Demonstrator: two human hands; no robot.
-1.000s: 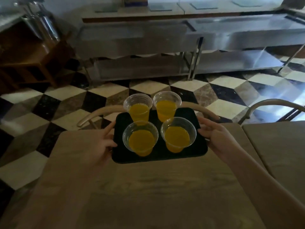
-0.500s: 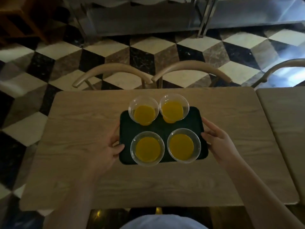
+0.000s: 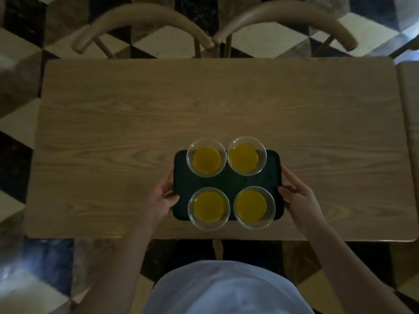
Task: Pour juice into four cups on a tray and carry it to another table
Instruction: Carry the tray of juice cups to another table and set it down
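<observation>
A dark rectangular tray (image 3: 226, 181) sits low over the near half of a light wooden table (image 3: 204, 105). Several clear plastic cups of orange juice stand on it in two rows: far left cup (image 3: 206, 157), far right cup (image 3: 246, 155), near left cup (image 3: 208, 208), near right cup (image 3: 254, 207). My left hand (image 3: 159, 200) grips the tray's left edge, thumb on the rim. My right hand (image 3: 297, 197) grips the right edge. I cannot tell whether the tray touches the tabletop.
Two curved wooden chair backs (image 3: 145, 26) (image 3: 285, 21) stand along the table's far side. A second table's edge (image 3: 411, 132) adjoins on the right. The floor (image 3: 20, 155) is black, white and brown checkered tile. My pale shirt (image 3: 224, 288) fills the bottom.
The view has tilted down to look straight onto the table. The tray, held by both hands, has come down and toward the table's near edge.
</observation>
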